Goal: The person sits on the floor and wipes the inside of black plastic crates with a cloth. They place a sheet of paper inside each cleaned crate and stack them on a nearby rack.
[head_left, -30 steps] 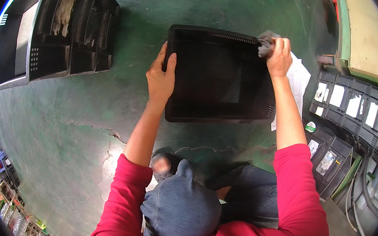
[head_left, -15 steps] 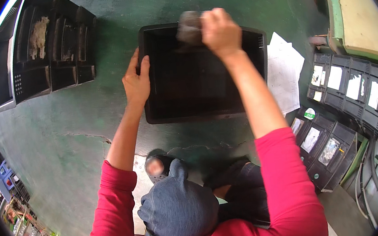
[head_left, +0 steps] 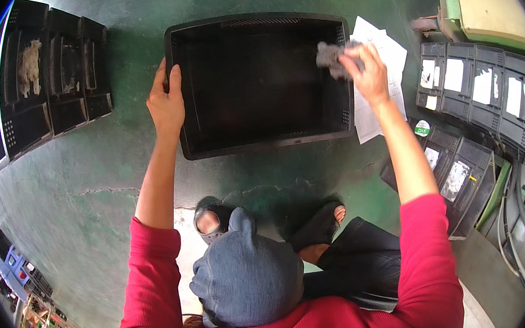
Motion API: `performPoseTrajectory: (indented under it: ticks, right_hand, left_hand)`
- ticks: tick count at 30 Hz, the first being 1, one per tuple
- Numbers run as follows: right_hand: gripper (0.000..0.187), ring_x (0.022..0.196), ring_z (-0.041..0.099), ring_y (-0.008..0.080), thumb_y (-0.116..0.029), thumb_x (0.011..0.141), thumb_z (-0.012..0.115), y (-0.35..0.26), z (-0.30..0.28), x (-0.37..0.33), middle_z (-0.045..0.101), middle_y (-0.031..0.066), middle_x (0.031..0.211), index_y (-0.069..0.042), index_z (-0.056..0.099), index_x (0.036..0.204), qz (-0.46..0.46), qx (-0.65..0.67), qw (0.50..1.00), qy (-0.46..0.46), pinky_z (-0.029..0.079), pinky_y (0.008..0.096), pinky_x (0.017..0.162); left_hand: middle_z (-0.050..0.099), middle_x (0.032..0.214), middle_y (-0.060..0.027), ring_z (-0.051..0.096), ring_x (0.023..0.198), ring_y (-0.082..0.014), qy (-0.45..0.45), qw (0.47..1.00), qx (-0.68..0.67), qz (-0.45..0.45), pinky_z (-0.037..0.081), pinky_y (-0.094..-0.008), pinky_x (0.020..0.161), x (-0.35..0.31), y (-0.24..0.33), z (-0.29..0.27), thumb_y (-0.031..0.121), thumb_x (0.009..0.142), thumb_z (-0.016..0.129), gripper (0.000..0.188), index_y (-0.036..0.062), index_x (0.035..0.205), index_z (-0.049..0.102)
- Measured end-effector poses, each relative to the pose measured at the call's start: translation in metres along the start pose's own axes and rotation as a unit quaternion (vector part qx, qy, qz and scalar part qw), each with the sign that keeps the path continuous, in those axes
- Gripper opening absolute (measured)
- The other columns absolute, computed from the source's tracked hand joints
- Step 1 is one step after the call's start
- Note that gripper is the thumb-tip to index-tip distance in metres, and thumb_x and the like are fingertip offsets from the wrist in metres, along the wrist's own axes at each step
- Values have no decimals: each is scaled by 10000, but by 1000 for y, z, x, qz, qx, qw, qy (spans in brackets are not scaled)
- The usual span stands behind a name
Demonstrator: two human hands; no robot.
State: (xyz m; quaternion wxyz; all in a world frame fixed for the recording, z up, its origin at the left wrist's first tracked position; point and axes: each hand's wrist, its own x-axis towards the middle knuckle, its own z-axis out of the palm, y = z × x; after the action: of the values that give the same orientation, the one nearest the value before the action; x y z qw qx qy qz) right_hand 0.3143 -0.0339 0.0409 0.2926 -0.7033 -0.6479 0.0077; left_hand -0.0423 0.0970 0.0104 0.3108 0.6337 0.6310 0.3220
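A black plastic crate lies on the green floor in front of me, its hollow inside facing up. My left hand grips its left rim, thumb on one side and fingers on the other. In my right hand is a crumpled grey rag, pinched between thumb and fingers. The rag hangs over the crate's right rim, near the far right corner. Whether it touches the rim I cannot tell.
White paper sheets lie on the floor beside the crate's right side. Stacked black crates stand at the far left. More black crates with torn white labels stand at the right, near cables and a cream panel. My feet are just below the crate.
My right hand has carried the rag from the crate's far edge to its right rim. In the picture, the crate and my left hand sit further left and slightly higher.
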Motion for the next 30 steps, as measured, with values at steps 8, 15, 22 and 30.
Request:
performPoseTrajectory:
  ticks: [8,15,22,30]
  right_hand:
    - [115,681,574,274,-121,766,685,-111,-10,-120,552,79,758,-78,579,780,219,-102,968,67,472,378,564]
    - [108,603,512,223,-147,727,665,-286,119,-70,476,38,715,-152,582,796,106,70,992,28,435,362,504]
    - [112,592,519,194,-151,709,651,-196,59,-109,495,11,730,-179,573,784,-21,-62,995,70,408,322,493]
    - [195,675,594,207,-254,857,612,-114,-32,-110,602,78,805,-61,588,852,337,13,930,144,478,327,635]
  left_hand:
    - [613,795,-78,535,707,-125,-70,992,2,-101,433,-260,708,-3,24,-6,394,862,577,464,109,1228,562]
    - [644,777,-101,596,677,-178,-66,995,-3,-75,474,-336,698,-2,24,0,406,847,575,449,120,1193,590]
    - [651,867,-139,621,762,-238,-28,1000,-1,-4,468,-340,766,-1,-5,0,413,848,574,457,125,1202,584]
    - [442,1282,-163,428,1170,-317,-102,986,-13,128,365,-406,955,-35,60,-13,414,925,464,573,109,1390,326]
